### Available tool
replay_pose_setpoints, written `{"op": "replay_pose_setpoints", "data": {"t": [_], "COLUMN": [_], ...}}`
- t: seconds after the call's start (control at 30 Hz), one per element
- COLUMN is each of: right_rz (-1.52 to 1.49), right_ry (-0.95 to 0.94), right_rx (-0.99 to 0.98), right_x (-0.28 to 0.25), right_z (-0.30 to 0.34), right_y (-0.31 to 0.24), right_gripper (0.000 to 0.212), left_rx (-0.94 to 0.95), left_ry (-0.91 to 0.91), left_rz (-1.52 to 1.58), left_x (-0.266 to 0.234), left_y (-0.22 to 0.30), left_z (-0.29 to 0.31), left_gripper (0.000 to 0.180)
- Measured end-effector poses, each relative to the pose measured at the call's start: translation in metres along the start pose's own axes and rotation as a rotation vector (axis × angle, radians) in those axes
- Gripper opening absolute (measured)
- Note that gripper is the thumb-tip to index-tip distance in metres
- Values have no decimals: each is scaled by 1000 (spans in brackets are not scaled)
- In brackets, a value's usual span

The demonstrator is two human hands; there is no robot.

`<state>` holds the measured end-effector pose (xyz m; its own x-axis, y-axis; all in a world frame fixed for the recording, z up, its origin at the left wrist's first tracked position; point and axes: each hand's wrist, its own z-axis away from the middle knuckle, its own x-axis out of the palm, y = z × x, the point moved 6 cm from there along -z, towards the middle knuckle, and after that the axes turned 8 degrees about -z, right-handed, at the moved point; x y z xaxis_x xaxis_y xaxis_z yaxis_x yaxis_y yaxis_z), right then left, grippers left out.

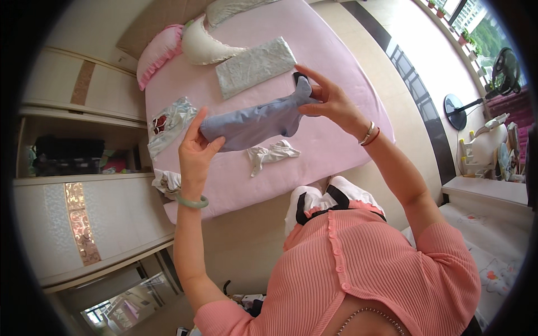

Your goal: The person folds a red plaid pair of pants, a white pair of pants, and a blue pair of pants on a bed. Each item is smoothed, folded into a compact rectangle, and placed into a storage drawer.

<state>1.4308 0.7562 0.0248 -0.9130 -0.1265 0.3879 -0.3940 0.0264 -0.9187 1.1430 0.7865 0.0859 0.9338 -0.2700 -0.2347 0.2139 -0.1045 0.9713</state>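
Between my two hands a light blue cloth garment (pixel 255 124) is stretched above the bed, with a small black part at its right end. I cannot tell which kind of garment it is. My left hand (pixel 196 143) grips the left end between thumb and fingers and has a green bangle below it on the wrist. The right end is pinched by my right hand (pixel 333 103). On the bed below the blue cloth lies a crumpled white cloth item (pixel 273 155). Just beyond it is a folded pale grey-green cloth (pixel 255 66).
The pink-sheeted bed (pixel 336 73) carries a pink ruffled pillow (pixel 159 55), a cream pillow (pixel 204 43), and patterned cloth (pixel 174 124) at its left edge. A cabinet (pixel 117 224) with an open compartment stands left. A black fan (pixel 504 73) is at the far right.
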Motion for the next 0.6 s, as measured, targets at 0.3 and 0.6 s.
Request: {"op": "replay_pose_setpoints", "data": {"t": [0.3,0.6], "right_rz": [785,-707], "right_ry": [-5,-65], "right_rx": [-483,403], "right_x": [-14,-2], "right_z": [-5,-18], "right_y": [-29,81], "right_gripper": [18,60], "left_rx": [295,-68], "left_ry": [77,104], "left_rz": [-582,-110], "left_x": [-9,8], "left_y": [-4,-38], "left_z": [-15,-50], "left_gripper": [22,20]}}
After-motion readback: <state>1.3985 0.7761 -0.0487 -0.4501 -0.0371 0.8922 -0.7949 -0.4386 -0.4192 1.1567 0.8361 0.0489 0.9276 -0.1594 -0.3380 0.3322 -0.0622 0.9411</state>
